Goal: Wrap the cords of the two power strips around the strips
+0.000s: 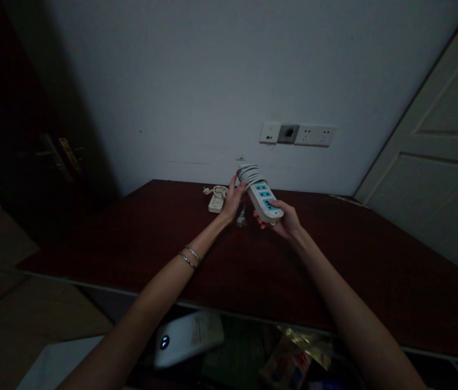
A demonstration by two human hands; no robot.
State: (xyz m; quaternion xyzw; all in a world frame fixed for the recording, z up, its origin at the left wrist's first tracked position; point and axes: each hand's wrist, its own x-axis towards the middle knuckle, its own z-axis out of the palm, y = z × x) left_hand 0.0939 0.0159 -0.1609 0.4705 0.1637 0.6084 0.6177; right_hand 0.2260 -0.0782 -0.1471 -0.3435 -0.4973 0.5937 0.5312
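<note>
Above the dark red tabletop [163, 233] I hold a white power strip [264, 201] with blue sockets, tilted, its grey-white cord [252, 176] wound round the far end. My right hand [283, 216] grips the near end, thumb on top by the last socket. At the far end my left hand [233, 199] has its fingers against the wound cord. A plug [241, 219] hangs below the strip, between my hands. Just left of my left hand lies a smaller cream power strip [215, 204] with its own coiled cord and plug.
Wall sockets [314, 135] and switch plates are set in the wall behind the table. An open drawer or shelf under the front edge holds a white power bank [190, 337] with a lit display and a gold wrapper [310, 346]. Doors stand at left [17, 108] and right [436, 162].
</note>
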